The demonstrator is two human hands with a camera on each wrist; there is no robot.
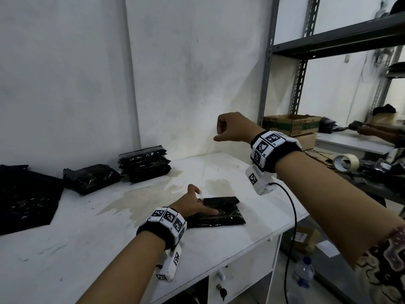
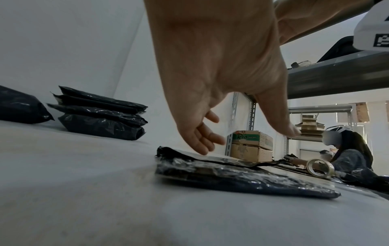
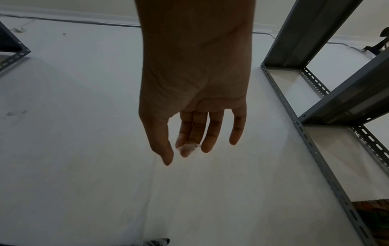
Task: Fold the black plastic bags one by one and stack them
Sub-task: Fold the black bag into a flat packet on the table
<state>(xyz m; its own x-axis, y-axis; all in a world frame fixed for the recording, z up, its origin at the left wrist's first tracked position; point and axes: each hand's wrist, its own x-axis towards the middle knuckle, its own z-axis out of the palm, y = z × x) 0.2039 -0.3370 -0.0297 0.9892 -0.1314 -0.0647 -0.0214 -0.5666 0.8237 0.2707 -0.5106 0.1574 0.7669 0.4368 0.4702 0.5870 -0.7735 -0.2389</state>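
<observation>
Folded bag [image 1: 215, 212] under spread left-hand fingers [image 1: 209, 212]; right-hand fingers [image 3: 212, 133] loose, empty.

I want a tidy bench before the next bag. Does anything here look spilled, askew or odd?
Yes. A brownish stain spreads across the white table top, from the stack of folded black plastic bags toward the folded black bag under the left hand. That bag's far flap is lifting. The stack leans unevenly.

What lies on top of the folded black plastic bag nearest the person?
The left hand rests open on the folded black plastic bag, thumb stretched across it. A folded flap lies over its far edge. Anything inside the bag is hidden.
</observation>
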